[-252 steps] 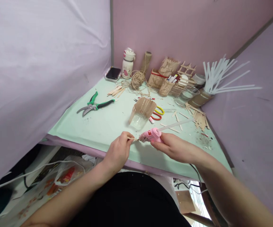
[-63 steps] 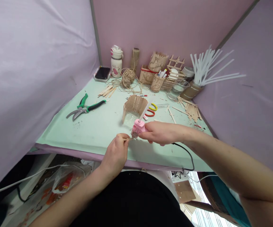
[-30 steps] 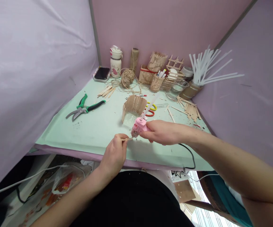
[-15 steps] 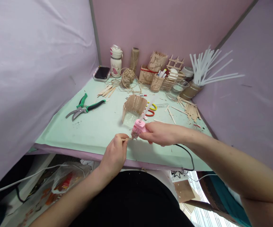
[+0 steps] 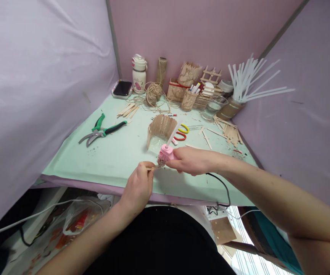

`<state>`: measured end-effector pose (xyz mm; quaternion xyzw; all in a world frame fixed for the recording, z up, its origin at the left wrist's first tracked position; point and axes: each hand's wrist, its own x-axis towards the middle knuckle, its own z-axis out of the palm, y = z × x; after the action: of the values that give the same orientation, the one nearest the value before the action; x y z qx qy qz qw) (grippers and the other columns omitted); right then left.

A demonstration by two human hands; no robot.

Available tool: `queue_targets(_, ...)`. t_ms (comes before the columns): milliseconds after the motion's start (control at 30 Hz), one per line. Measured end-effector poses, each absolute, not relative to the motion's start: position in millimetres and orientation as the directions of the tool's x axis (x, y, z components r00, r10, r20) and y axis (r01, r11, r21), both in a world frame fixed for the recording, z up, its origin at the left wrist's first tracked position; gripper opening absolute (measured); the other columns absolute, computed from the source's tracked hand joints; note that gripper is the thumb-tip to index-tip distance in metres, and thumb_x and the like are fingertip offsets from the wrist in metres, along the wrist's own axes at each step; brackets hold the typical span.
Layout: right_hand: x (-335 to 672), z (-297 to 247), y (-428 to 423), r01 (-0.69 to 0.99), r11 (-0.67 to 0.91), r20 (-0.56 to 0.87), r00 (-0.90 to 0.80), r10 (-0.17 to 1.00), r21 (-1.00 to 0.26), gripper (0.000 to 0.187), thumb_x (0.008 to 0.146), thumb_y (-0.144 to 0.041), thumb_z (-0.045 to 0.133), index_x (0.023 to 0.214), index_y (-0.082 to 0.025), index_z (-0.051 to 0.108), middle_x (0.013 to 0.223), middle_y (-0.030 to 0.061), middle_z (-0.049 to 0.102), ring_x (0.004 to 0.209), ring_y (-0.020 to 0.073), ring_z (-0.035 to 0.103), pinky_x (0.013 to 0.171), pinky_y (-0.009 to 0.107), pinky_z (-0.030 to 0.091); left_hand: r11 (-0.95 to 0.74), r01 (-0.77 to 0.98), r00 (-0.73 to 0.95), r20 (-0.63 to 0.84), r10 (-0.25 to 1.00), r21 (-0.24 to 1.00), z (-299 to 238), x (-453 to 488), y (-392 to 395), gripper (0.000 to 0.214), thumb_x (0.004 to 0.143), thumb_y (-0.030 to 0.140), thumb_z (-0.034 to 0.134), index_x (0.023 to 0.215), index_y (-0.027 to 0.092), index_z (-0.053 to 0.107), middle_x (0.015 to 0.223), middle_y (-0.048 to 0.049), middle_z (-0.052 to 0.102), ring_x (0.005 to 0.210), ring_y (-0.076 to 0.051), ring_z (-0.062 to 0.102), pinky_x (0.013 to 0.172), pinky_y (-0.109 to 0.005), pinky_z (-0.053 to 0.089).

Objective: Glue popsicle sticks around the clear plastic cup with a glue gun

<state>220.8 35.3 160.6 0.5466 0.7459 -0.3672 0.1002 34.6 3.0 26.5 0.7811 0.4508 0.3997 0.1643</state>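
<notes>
Your left hand (image 5: 137,185) pinches the stick (image 5: 154,167), its long axis running rightward, in front of the box (image 5: 165,124), toward the gun (image 5: 165,152) in your right hand's (image 5: 192,161) closed grip, though whether stick and gun touch I can't tell.

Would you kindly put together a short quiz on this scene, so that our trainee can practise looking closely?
1. Multiple choice: what does the right hand hold?
A) a phone
B) a pink glue gun
C) a water bottle

2. True or false: the pruning shears lie on the table, farther left in the picture than the ball of twine.

3. Short answer: what does the left hand pinch, and where is its free end?

Key:
1. B.
2. True.
3. A thin wooden stick, with its free end close to the tip of the pink glue gun; whether they touch is too small to tell.
</notes>
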Motion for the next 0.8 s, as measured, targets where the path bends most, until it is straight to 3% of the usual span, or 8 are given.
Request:
queue_targets(233, 223.7, 163.7, 32.7, 0.885, 0.157, -0.519, -0.392, 0.760, -0.438, 0.032, 0.091, -0.040, 0.039, 0.068, -0.018, 0.046, 0.075, 0.0037, 0.063, 0.061, 0.0121, 0.052, 0.052, 0.023, 0.035, -0.519, 0.566, 0.266, 0.453, 0.851, 0.641, 24.6, 32.9, 2.8, 0.006, 0.095, 0.023, 0.043, 0.101, 0.021, 0.043, 0.098, -0.0077, 0.067, 0.085, -0.020, 0.069, 0.073, -0.034, 0.056)
queue_targets(800, 220.3, 166.2, 29.8, 0.875, 0.134, -0.516, -0.391, 0.762, -0.464, 0.029, 0.091, -0.038, 0.041, 0.071, -0.018, 0.048, 0.077, 0.0046, 0.064, 0.063, 0.0133, 0.054, 0.054, 0.024, 0.035, -0.508, 0.556, 0.261, 0.442, 0.858, 0.658, 24.2, 32.8, 3.1, 0.007, 0.095, 0.023, 0.044, 0.102, 0.021, 0.044, 0.099, -0.0083, 0.067, 0.086, -0.021, 0.070, 0.074, -0.034, 0.056)
